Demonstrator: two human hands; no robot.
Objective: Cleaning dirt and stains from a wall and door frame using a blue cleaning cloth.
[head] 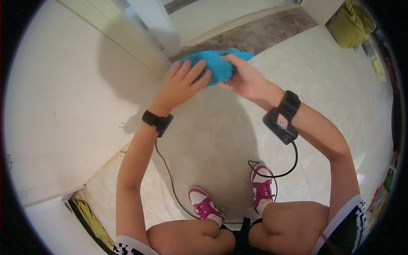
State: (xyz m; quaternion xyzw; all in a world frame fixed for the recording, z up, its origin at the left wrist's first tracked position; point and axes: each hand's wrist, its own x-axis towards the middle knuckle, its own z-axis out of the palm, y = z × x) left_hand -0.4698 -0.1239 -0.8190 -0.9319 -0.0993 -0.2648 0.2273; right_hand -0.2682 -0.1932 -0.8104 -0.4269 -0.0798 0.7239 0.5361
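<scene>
A bright blue cloth [220, 68] is bunched up in front of me, near the top of the head view. My left hand [184, 79] has its fingers curled over the cloth's left part, back of the hand towards me. On the other side, my right hand [247, 78] grips the cloth with the thumb on the near side and fingers around it. Behind the cloth's upper edge shows a paler teal patch; whether it belongs to the cloth I cannot tell. The fingertips are partly hidden in the folds.
A pale wall [63, 95] rises close on the left. Ahead lies a dark marble threshold [280, 27] at a doorway. A bin with an olive-green bag [350, 27] stands at upper right. Cables hang from the black wrist devices, one across my right sneaker [263, 186].
</scene>
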